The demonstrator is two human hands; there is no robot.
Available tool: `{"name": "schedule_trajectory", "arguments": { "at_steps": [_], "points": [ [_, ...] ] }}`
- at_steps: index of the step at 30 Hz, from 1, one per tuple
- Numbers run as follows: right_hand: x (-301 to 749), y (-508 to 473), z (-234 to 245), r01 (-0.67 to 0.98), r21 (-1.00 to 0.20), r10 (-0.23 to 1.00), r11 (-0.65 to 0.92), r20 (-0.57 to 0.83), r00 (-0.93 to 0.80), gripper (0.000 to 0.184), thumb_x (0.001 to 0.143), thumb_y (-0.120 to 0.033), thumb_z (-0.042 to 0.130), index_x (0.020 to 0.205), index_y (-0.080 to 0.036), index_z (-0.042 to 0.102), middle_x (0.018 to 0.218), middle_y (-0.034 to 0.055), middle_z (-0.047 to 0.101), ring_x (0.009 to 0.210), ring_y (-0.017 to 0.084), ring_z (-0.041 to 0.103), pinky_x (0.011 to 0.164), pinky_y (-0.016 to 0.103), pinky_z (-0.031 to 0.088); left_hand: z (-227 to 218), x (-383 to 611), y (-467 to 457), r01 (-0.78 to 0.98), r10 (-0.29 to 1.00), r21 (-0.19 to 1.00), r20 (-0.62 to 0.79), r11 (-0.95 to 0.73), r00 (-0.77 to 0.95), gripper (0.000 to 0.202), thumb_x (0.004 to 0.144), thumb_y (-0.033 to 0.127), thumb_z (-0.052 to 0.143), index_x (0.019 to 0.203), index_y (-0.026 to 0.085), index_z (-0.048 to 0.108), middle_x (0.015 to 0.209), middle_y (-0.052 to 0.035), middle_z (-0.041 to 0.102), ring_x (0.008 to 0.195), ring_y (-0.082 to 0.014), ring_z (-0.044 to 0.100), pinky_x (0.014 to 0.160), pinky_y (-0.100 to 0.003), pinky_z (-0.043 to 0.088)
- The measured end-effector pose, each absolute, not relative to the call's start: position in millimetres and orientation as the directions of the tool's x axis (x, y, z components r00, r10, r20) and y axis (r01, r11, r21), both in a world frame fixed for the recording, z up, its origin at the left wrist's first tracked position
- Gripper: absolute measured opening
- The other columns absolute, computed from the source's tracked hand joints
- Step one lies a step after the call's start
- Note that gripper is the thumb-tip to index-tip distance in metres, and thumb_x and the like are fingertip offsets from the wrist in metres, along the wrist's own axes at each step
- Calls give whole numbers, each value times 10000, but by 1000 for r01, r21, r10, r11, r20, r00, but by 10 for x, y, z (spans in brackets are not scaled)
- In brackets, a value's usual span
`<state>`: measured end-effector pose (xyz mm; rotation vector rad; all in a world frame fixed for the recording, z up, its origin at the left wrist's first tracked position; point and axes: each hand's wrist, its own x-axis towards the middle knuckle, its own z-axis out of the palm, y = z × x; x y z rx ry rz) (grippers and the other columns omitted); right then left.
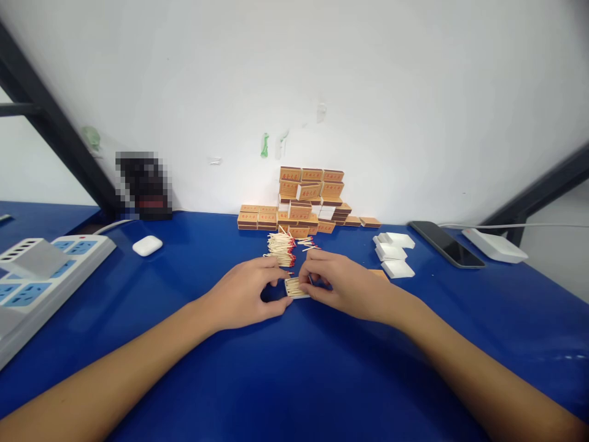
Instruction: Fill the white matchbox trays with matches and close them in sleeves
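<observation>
My left hand [246, 293] and my right hand [338, 281] meet at the middle of the blue table [294, 368]. Between their curled fingers sits a small white matchbox tray [294, 287] filled with matches, gripped from both sides. Just beyond the hands lies a loose pile of red-tipped matches [283, 247]. Behind that pile, a stack of orange matchboxes [306, 199] stands against the white wall.
Several empty white trays [393, 252] lie to the right, with a dark phone [446, 244] and a white box [494, 244] further right. A white power strip [41, 270] and a white earbud case [147, 245] sit on the left.
</observation>
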<state>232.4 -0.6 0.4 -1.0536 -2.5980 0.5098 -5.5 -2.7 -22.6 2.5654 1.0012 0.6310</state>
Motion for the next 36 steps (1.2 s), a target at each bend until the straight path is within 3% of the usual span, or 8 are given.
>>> {"name": "schedule_trajectory", "arguments": {
  "at_steps": [5, 8, 11, 17, 23, 27, 32, 36],
  "points": [
    [2606, 216, 133, 640, -394, 748, 660, 261, -610, 165, 980, -292, 608, 865, -220, 702, 837, 25, 645, 739, 161, 576, 666, 290, 443, -222, -62, -27, 552, 694, 441, 291, -708, 658, 267, 910, 345, 686, 1148, 241, 747, 871, -21, 629, 790, -179, 610, 679, -298, 488],
    [3074, 597, 208, 816, -337, 873, 469, 314, -372, 214, 925, -367, 626, 826, -203, 722, 769, 41, 674, 692, 178, 582, 635, 303, 439, -215, -69, -25, 556, 696, 438, 283, -706, 660, 300, 914, 365, 677, 1179, 242, 745, 882, -28, 631, 790, -181, 607, 674, -296, 489],
    [3572, 1030, 261, 923, -336, 979, 187, 136, -149, 239, 884, -381, 632, 923, -183, 759, 845, 75, 744, 717, 187, 629, 638, 294, 472, -215, -76, -26, 561, 703, 445, 276, -698, 655, 315, 916, 377, 674, 1198, 253, 742, 902, -30, 634, 794, -183, 608, 660, -296, 490],
    [3805, 1520, 241, 956, -237, 984, 175, 59, -165, 252, 744, -301, 733, 956, -173, 780, 875, 61, 754, 764, 192, 660, 684, 286, 481, -223, -76, -31, 571, 711, 444, 275, -691, 647, 301, 922, 357, 666, 1186, 232, 738, 932, -40, 647, 817, -192, 626, 687, -315, 507],
    [3724, 1618, 159, 967, -174, 982, 187, 22, -186, 345, 744, -227, 698, 1075, -161, 765, 982, 78, 765, 853, 203, 685, 754, 285, 503, -203, -70, -38, 579, 722, 454, 259, -677, 642, 244, 912, 342, 666, 1107, 221, 750, 908, -38, 637, 826, -199, 624, 691, -319, 501],
    [3840, 1644, 182, 989, -100, 994, 110, 20, -108, 345, 741, -271, 733, 1066, -158, 758, 1076, 131, 763, 926, 250, 693, 784, 326, 506, -205, -75, -43, 582, 721, 447, 261, -679, 641, 225, 901, 334, 677, 1079, 219, 752, 891, -37, 634, 819, -202, 620, 677, -316, 491],
    [3883, 1645, 125, 997, -2, 995, -76, -60, 76, 306, 754, -397, 754, 925, -145, 777, 967, 183, 777, 904, 320, 716, 736, 373, 506, -216, -75, -40, 583, 724, 450, 259, -676, 640, 259, 914, 346, 669, 1126, 221, 750, 921, -39, 642, 824, -194, 620, 700, -315, 503],
    [3788, 1596, 65, 989, 10, 984, -145, -104, 146, 377, 789, -472, 729, 954, -136, 780, 979, 187, 785, 900, 309, 732, 720, 353, 509, -208, -69, -42, 582, 724, 454, 255, -675, 641, 270, 918, 342, 667, 1145, 223, 751, 907, -34, 634, 832, -192, 615, 701, -309, 498]
  ]
}}
